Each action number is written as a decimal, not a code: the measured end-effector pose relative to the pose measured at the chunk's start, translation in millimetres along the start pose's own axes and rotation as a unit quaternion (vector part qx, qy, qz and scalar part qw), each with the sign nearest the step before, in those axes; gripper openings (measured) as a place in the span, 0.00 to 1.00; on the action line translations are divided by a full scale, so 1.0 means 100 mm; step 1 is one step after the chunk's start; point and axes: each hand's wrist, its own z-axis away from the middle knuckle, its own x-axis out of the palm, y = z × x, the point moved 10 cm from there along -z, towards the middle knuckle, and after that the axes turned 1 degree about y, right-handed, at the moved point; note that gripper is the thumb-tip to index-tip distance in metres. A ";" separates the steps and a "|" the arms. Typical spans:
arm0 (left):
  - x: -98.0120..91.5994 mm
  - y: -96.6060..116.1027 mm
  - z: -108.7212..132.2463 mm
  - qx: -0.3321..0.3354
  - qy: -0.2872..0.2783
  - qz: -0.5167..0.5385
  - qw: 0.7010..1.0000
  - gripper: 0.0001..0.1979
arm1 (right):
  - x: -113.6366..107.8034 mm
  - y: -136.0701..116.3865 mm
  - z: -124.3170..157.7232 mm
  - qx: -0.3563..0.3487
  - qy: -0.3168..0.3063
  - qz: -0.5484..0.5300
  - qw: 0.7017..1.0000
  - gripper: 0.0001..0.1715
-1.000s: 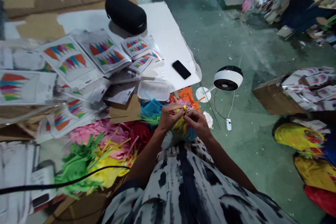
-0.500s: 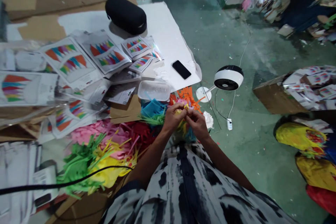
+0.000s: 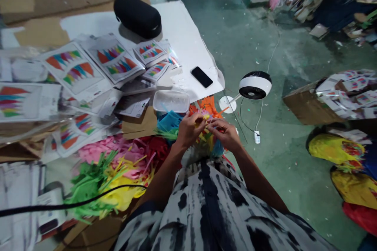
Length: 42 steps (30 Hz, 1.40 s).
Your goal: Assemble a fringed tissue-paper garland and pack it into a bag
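At the table's near right corner, my left hand (image 3: 188,130) is closed in a pinch on a yellow tissue-paper tassel (image 3: 206,117), its bunched top showing above the fingers. My right hand (image 3: 228,135) faces it from the right, thumb and fingertips pinched at the same tassel. Yellow and blue paper strips hang below and between the hands, partly hidden by them. Just beyond lie orange fringed paper (image 3: 209,103) and blue fringed paper (image 3: 169,120). A white plastic tub (image 3: 171,101) stands behind the blue paper.
Green fringed paper (image 3: 88,182), yellow paper (image 3: 126,192) and pink paper (image 3: 101,147) are heaped at left. Printed packets (image 3: 79,66), a black case (image 3: 138,16) and a phone (image 3: 202,77) lie on the table. A fan (image 3: 255,85) and a cardboard box (image 3: 302,104) stand right.
My hands have moved slightly apart, the right one shifting rightward and opening its fingers a little. The yellow tassel stays between them. The whole view has shifted slightly.
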 end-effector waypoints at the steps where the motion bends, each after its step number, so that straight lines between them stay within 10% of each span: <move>1: 0.02 0.04 0.00 0.018 -0.011 -0.008 1.000 0.06 | 0.03 -0.02 -0.01 -0.005 -0.024 0.003 1.000 0.15; 13: 0.17 0.17 0.04 0.080 -0.111 -0.018 0.990 0.04 | 0.06 0.36 -0.03 0.113 -0.032 -0.108 0.987 0.23; 19: 0.16 0.22 0.05 0.082 -0.135 0.013 0.987 0.05 | -0.09 0.34 0.01 0.075 0.040 0.026 0.996 0.15; 29: 0.12 0.18 -0.01 0.021 -0.070 0.142 0.987 0.11 | -0.03 0.05 0.02 0.016 0.009 0.073 0.997 0.06; 42: 0.11 0.13 0.04 -0.024 0.004 0.015 1.000 0.18 | 0.02 0.20 0.09 0.091 0.033 -0.080 0.992 0.19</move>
